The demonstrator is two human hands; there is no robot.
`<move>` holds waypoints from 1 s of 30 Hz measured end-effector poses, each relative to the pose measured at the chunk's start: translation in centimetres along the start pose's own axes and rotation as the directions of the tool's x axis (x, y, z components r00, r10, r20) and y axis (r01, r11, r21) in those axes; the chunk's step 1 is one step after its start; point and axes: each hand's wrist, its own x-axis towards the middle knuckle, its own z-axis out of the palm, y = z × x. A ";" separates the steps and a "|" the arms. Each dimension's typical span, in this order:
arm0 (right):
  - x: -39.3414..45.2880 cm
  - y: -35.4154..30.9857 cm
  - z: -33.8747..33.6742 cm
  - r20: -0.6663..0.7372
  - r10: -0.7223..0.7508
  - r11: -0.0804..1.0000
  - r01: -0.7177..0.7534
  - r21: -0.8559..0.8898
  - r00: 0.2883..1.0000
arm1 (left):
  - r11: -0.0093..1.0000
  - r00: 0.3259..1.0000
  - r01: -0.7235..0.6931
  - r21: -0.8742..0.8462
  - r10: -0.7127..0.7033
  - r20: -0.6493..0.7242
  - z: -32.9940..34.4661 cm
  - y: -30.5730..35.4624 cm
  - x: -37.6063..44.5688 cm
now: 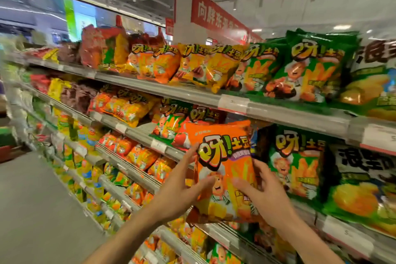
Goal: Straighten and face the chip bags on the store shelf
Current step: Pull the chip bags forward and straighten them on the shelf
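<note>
An orange chip bag [222, 156] stands upright at the front of the second shelf [334, 227], its face turned towards me. My left hand [177, 191] holds its left edge, thumb across the front and fingers along the side. On the bag's right edge my right hand [263, 191] grips it, thumb on the front and fingers behind. A green chip bag [297, 161] stands upright just to its right. Red and green bags [171, 126] lean behind and to its left.
The top shelf [192, 94] carries rows of orange, yellow and green bags [310, 64], some tilted. Lower shelves [128, 180] hold several small orange and yellow bags. Price tags line the shelf rails. The aisle floor [38, 210] lies at the left.
</note>
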 end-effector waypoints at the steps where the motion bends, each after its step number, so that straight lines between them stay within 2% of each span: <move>1: 1.1 -0.6 2.4 0.028 -0.005 1.000 0.005 0.004 1.000 | 1.000 0.999 0.018 -0.003 -0.018 -0.026 -2.1 -1.3 -0.2; 13: 11.3 -2.5 18.6 0.236 -0.064 0.998 0.061 0.022 0.970 | 0.992 0.969 0.127 0.026 -0.118 -0.219 -15.5 -10.9 1.0; 24: 24.3 -3.7 29.7 0.299 -0.091 0.994 0.071 0.078 0.950 | 0.965 0.945 0.237 0.113 -0.202 -0.259 -25.7 -18.5 9.7; 30: 29.6 -4.1 33.9 0.265 -0.085 0.994 0.064 0.087 0.960 | 0.971 0.953 0.215 0.105 -0.185 -0.240 -29.9 -22.7 14.4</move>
